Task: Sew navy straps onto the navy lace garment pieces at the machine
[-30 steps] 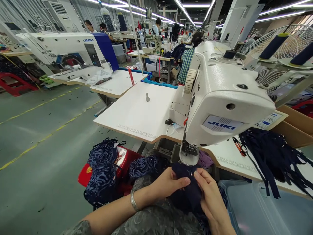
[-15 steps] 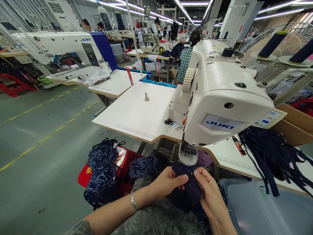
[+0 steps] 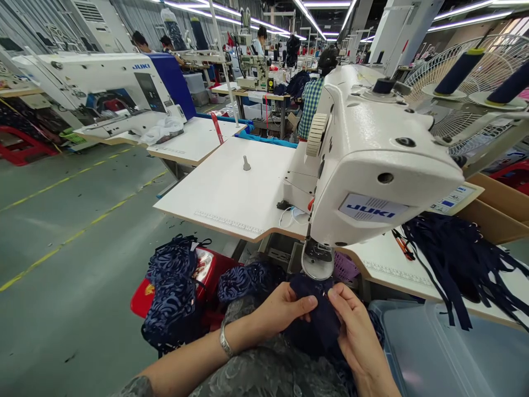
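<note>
Both hands on navy fabric [image 3: 326,328], held in front of the wearer, just below round metal end of white JUKI sewing machine [image 3: 384,149]; can't tell if it touches. Left hand [image 3: 285,306]: bracelet on wrist, thumb on top of fabric, pinching it. Right hand [image 3: 351,317]: thumb and fingertips closed on fabric's right edge, close to left thumb. Patterned blue garment [image 3: 169,300] draped over red stool [image 3: 141,298], left side; second patterned piece [image 3: 243,281] between stool and left hand. Navy straps [image 3: 450,248] piled on white surface [image 3: 219,190] at right, orange-handled tool [image 3: 404,246] beside them. Translucent bin [image 3: 467,353] lower right.
</note>
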Action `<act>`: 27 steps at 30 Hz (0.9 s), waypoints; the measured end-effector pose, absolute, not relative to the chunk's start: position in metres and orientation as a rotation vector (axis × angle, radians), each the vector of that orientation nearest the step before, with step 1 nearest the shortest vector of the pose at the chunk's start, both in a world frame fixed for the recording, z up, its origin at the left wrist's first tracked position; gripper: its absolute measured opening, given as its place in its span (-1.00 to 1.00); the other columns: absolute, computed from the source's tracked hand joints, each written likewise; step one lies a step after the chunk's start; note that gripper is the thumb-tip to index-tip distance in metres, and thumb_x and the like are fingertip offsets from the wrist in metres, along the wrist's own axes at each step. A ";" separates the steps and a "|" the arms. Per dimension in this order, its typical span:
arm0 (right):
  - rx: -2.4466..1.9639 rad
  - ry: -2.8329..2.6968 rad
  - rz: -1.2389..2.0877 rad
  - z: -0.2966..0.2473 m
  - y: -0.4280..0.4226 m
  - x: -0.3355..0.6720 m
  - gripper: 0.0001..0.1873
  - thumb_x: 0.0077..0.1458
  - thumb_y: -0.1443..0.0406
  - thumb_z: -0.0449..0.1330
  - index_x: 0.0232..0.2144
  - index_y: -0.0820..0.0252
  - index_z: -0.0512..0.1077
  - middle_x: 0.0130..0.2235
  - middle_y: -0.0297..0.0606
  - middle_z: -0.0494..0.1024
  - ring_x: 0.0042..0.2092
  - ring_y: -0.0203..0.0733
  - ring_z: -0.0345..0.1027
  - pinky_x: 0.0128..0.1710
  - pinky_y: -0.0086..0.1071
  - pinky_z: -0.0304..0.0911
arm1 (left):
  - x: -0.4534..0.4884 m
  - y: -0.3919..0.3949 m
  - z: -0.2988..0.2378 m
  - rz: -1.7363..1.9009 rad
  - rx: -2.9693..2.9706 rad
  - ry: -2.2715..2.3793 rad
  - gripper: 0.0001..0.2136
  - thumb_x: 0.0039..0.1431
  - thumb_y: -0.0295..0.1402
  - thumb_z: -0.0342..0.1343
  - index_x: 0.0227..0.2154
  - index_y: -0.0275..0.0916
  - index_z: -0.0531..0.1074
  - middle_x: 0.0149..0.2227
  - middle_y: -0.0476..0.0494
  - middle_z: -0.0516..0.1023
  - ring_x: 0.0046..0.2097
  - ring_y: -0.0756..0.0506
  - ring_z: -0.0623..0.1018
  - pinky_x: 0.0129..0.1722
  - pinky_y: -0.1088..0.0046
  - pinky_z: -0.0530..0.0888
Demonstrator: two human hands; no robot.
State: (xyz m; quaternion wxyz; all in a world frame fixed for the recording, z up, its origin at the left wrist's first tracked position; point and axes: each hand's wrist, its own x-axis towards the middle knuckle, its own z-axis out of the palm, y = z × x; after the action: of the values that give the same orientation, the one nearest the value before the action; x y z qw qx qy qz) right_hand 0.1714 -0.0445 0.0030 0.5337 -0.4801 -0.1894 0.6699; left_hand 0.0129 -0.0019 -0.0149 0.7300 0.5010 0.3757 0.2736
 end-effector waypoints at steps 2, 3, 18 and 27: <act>-1.154 -0.464 1.585 0.002 -0.046 0.172 -0.68 -0.06 0.14 0.37 -0.53 0.16 0.33 -0.54 -0.45 0.32 -0.52 -0.38 0.11 -0.53 -0.55 0.12 | 0.013 -0.002 -0.015 0.602 1.103 0.821 -0.54 0.01 0.02 0.18 -0.68 -0.33 0.41 -0.62 -0.04 0.40 -0.54 0.04 0.32 -0.49 0.52 0.23; -1.160 -0.472 1.573 0.001 -0.046 0.172 -0.68 -0.06 0.14 0.37 -0.53 0.16 0.33 -0.54 -0.45 0.32 -0.52 -0.38 0.10 -0.53 -0.54 0.11 | 0.013 -0.002 -0.015 0.604 1.102 0.816 -0.54 0.02 0.02 0.18 -0.68 -0.33 0.41 -0.62 -0.04 0.39 -0.54 0.04 0.32 -0.49 0.53 0.24; -1.257 -0.615 1.487 -0.010 -0.048 0.170 -0.67 -0.06 0.09 0.36 -0.53 0.17 0.36 -0.54 -0.45 0.26 -0.49 -0.35 0.06 -0.50 -0.50 0.06 | 0.016 -0.002 -0.002 0.667 1.193 0.844 -0.82 0.07 -0.26 0.22 -0.37 -0.29 0.52 -0.41 -0.02 0.45 -0.35 -0.01 0.37 -0.29 0.50 0.33; -1.202 -0.702 1.506 -0.021 -0.043 0.168 -0.70 0.02 0.08 0.30 -0.49 0.14 0.36 -0.52 -0.47 0.29 -0.49 -0.35 0.07 -0.48 -0.51 0.06 | 0.010 -0.004 -0.014 0.664 1.122 0.854 -0.71 0.02 -0.15 0.25 -0.35 -0.31 0.55 -0.44 -0.04 0.45 -0.36 -0.02 0.36 -0.33 0.49 0.31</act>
State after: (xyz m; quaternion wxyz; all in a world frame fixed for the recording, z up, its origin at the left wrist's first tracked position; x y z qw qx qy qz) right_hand 0.1677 -0.0430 -0.0208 0.5188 -0.5011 -0.2926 0.6278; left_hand 0.0103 -0.0039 -0.0136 0.7113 0.5061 0.3849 0.2996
